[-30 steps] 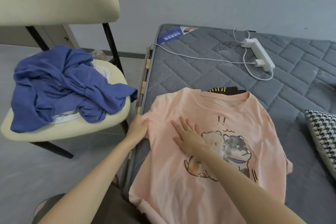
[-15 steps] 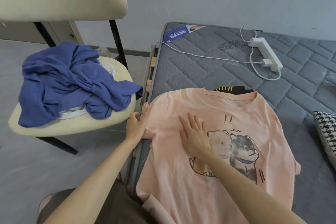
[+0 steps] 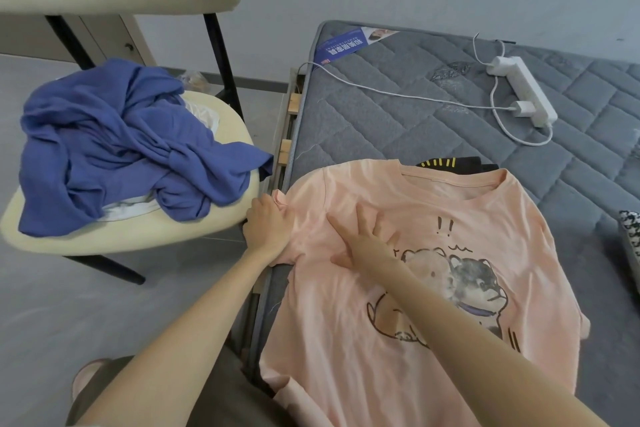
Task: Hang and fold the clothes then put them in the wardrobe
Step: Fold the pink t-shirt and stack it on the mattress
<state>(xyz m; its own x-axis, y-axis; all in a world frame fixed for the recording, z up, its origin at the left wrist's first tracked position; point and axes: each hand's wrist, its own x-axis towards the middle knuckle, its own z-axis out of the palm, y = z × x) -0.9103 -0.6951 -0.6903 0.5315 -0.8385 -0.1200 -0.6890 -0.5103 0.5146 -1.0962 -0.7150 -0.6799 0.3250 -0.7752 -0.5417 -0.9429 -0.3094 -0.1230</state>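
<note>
Quilted grey mattress [image 3: 398, 135] on a slatted frame, set against a pale, bare wall. On my feed, the left hand [image 3: 266, 229] grips the near sleeve of the pink T-shirt [image 3: 346, 340] at the mattress edge. Its fingers curl into a small bunch of soft knit, though I cannot see the fingertips under the cloth. The right hand [image 3: 363, 239] lies flat on the shirt's chest beside it, fingers straight and fanned, pressing the fabric down just left of the cartoon print [image 3: 460, 288] of two dogs with twin exclamation marks above.

The shirt is spread face up on the mattress, ribbed collar away from me, faint creases running down its body and its hem rumpled at the near corner. A black garment [image 3: 450, 163] with short yellow dashes pokes out from under the collar. Beyond it, a white power strip [image 3: 523, 94] with a plug in it lies on the diamond stitching, and a thin white cable [image 3: 381, 90] trails toward a glossy blue label [image 3: 343, 45] at the far corner. A houndstooth cushion [image 3: 630, 236] clips the right edge.

Left of the bed stands a chair [image 3: 138, 236] with a rounded cream seat and back on thin black legs. It carries a crumpled blue garment [image 3: 121, 142] heaped over something white [image 3: 128, 210]. Grey floor [image 3: 69, 305] lies below.
</note>
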